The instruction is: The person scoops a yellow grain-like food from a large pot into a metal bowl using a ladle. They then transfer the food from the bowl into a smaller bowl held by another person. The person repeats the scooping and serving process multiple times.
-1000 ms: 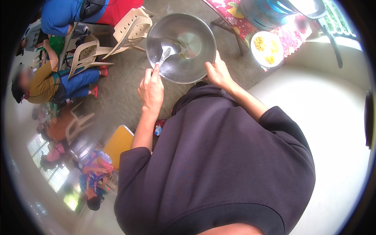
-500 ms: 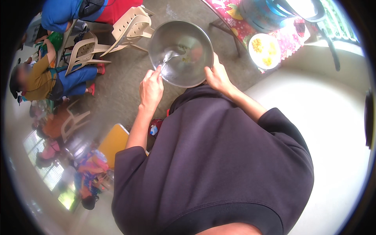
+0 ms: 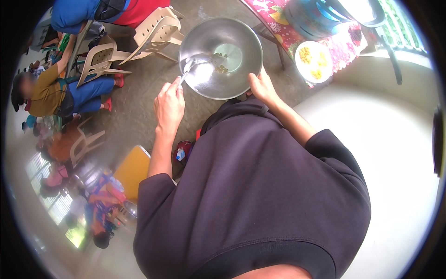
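A large steel mixing bowl is held up in front of me, tilted so its inside shows. My right hand grips its lower right rim, with the thumb over the edge. My left hand is closed around the handle of a metal spoon, whose head reaches inside the bowl at the left. A few small greenish bits of food lie on the bowl's bottom. Glare on the steel blurs the spoon's head.
At the right, a red patterned tablecloth carries a white plate of yellow-orange food, a blue burner-like drum and a dark-handled pan. Beige plastic chairs, a yellow tabletop and several people are at the left.
The bowl has moved slightly right and up with my right hand. My left hand and the spoon have shifted left, toward the bowl's left rim.
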A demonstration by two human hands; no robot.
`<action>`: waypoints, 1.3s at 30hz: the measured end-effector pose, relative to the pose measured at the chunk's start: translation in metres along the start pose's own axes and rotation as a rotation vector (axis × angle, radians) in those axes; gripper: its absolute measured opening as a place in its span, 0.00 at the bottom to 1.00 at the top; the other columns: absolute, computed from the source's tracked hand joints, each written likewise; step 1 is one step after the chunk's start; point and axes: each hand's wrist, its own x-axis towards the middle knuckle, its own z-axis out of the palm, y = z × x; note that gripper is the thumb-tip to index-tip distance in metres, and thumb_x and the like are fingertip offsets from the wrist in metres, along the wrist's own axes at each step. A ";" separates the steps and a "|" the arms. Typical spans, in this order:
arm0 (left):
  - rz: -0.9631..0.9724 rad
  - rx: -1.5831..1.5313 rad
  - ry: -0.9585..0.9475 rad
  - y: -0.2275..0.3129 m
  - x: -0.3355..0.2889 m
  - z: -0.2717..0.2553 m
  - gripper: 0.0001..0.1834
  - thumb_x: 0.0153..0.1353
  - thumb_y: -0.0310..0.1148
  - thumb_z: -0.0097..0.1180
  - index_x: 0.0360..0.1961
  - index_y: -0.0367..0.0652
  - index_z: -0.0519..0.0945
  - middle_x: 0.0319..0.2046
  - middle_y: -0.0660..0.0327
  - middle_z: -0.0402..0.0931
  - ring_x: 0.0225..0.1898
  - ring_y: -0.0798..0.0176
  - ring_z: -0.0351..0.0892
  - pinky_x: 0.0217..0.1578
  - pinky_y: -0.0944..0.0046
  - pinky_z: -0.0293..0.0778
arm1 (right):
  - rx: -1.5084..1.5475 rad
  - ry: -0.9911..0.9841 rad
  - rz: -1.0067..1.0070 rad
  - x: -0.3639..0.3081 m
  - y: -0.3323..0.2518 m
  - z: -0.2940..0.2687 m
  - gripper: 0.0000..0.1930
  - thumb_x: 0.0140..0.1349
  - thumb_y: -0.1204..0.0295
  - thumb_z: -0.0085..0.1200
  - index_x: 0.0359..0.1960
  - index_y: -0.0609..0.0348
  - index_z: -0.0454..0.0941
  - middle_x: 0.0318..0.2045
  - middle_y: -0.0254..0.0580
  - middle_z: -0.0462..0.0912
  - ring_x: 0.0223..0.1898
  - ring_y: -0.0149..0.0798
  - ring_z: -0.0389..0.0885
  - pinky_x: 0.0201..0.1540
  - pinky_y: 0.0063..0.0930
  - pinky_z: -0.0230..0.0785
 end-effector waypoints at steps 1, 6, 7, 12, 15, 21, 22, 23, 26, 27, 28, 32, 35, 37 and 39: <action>-0.068 -0.007 -0.077 0.008 0.001 -0.006 0.17 0.67 0.30 0.55 0.56 0.44 0.83 0.38 0.50 0.81 0.38 0.42 0.84 0.41 0.47 0.78 | -0.009 -0.004 -0.019 -0.002 -0.001 0.001 0.28 0.66 0.72 0.42 0.69 0.65 0.56 0.42 0.63 0.83 0.25 0.46 0.86 0.28 0.37 0.81; -0.041 -0.224 -0.091 0.009 -0.013 0.030 0.18 0.67 0.27 0.53 0.55 0.32 0.81 0.40 0.38 0.82 0.42 0.39 0.84 0.46 0.46 0.78 | -0.063 -0.018 -0.137 -0.003 0.010 0.005 0.29 0.67 0.73 0.42 0.70 0.64 0.54 0.40 0.62 0.84 0.24 0.45 0.86 0.28 0.38 0.81; -0.053 -0.267 -0.099 0.012 -0.015 0.030 0.18 0.67 0.27 0.53 0.55 0.31 0.80 0.41 0.38 0.82 0.43 0.38 0.84 0.46 0.46 0.78 | -0.051 -0.021 -0.118 -0.003 0.010 0.004 0.29 0.67 0.73 0.42 0.70 0.64 0.54 0.40 0.62 0.84 0.24 0.45 0.86 0.28 0.38 0.81; -0.070 -0.279 -0.038 0.014 -0.013 0.019 0.17 0.68 0.26 0.50 0.53 0.28 0.81 0.39 0.37 0.83 0.42 0.37 0.84 0.47 0.48 0.78 | -0.026 -0.029 -0.057 -0.003 0.003 -0.001 0.30 0.67 0.72 0.42 0.70 0.63 0.53 0.38 0.61 0.84 0.23 0.45 0.85 0.28 0.38 0.81; -0.119 -0.311 -0.132 0.029 -0.014 0.013 0.16 0.68 0.25 0.50 0.52 0.28 0.81 0.41 0.37 0.83 0.44 0.38 0.84 0.47 0.49 0.78 | -0.012 -0.044 0.018 -0.004 -0.008 -0.004 0.30 0.66 0.73 0.42 0.72 0.59 0.56 0.46 0.56 0.82 0.30 0.43 0.85 0.29 0.33 0.81; 0.017 -0.274 0.031 0.027 -0.007 0.010 0.16 0.67 0.27 0.54 0.54 0.37 0.82 0.44 0.46 0.84 0.44 0.42 0.84 0.45 0.50 0.78 | -0.016 -0.041 -0.085 0.007 -0.007 -0.011 0.29 0.67 0.71 0.42 0.70 0.63 0.54 0.42 0.62 0.83 0.29 0.46 0.87 0.30 0.38 0.83; 0.006 -0.259 0.019 0.028 -0.004 0.004 0.16 0.67 0.27 0.55 0.54 0.38 0.83 0.43 0.47 0.84 0.43 0.42 0.84 0.44 0.51 0.78 | -0.017 -0.039 -0.080 0.009 -0.008 -0.013 0.29 0.67 0.71 0.42 0.70 0.63 0.55 0.42 0.63 0.83 0.30 0.46 0.87 0.31 0.38 0.83; -0.005 -0.245 0.006 0.030 -0.001 -0.003 0.16 0.67 0.28 0.56 0.54 0.38 0.83 0.42 0.47 0.83 0.42 0.43 0.84 0.44 0.51 0.78 | -0.019 -0.036 -0.076 0.010 -0.008 -0.015 0.29 0.67 0.71 0.42 0.70 0.63 0.55 0.43 0.63 0.83 0.30 0.47 0.87 0.31 0.38 0.84; 0.028 -0.232 0.038 0.038 0.003 -0.010 0.16 0.67 0.28 0.56 0.54 0.39 0.83 0.39 0.49 0.83 0.39 0.45 0.84 0.42 0.52 0.78 | -0.005 -0.044 -0.055 0.012 -0.014 -0.022 0.28 0.67 0.71 0.42 0.69 0.62 0.56 0.44 0.63 0.82 0.32 0.48 0.88 0.32 0.39 0.84; 0.037 -0.260 0.058 0.041 0.002 -0.009 0.16 0.68 0.27 0.56 0.55 0.39 0.83 0.39 0.48 0.83 0.39 0.46 0.84 0.43 0.53 0.78 | 0.001 -0.063 -0.045 0.013 -0.017 -0.023 0.28 0.67 0.71 0.42 0.69 0.62 0.56 0.44 0.63 0.82 0.33 0.48 0.88 0.32 0.39 0.84; 0.048 -0.288 0.077 0.043 0.002 -0.007 0.16 0.68 0.27 0.55 0.56 0.39 0.82 0.40 0.48 0.84 0.39 0.47 0.84 0.43 0.54 0.78 | 0.007 -0.061 -0.054 0.015 -0.017 -0.023 0.28 0.67 0.71 0.42 0.69 0.63 0.56 0.45 0.63 0.82 0.32 0.48 0.88 0.32 0.39 0.84; 0.055 -0.224 -0.051 0.029 0.005 0.011 0.16 0.68 0.26 0.55 0.55 0.37 0.82 0.38 0.46 0.82 0.38 0.44 0.83 0.41 0.52 0.77 | 0.026 -0.061 -0.076 0.019 -0.020 -0.027 0.28 0.67 0.71 0.42 0.68 0.63 0.57 0.45 0.64 0.82 0.31 0.49 0.88 0.32 0.40 0.84; -0.004 -0.253 -0.052 0.027 0.006 0.012 0.15 0.69 0.25 0.54 0.55 0.35 0.82 0.39 0.46 0.83 0.39 0.46 0.84 0.42 0.54 0.78 | 0.000 -0.056 -0.053 0.020 -0.019 -0.030 0.28 0.67 0.70 0.42 0.68 0.64 0.57 0.45 0.65 0.82 0.30 0.50 0.88 0.32 0.40 0.84; 0.007 -0.299 0.006 0.031 0.004 0.011 0.15 0.69 0.25 0.54 0.55 0.35 0.82 0.39 0.45 0.83 0.39 0.45 0.84 0.41 0.54 0.77 | -0.027 -0.042 -0.042 0.024 -0.017 -0.032 0.28 0.67 0.70 0.42 0.68 0.64 0.57 0.45 0.66 0.82 0.30 0.50 0.88 0.32 0.40 0.84; 0.032 -0.281 0.038 0.034 0.010 0.011 0.16 0.68 0.25 0.55 0.55 0.36 0.82 0.40 0.46 0.83 0.39 0.45 0.84 0.42 0.54 0.78 | -0.051 -0.042 -0.035 0.029 -0.015 -0.032 0.28 0.67 0.70 0.43 0.68 0.64 0.57 0.44 0.66 0.83 0.30 0.50 0.88 0.31 0.41 0.84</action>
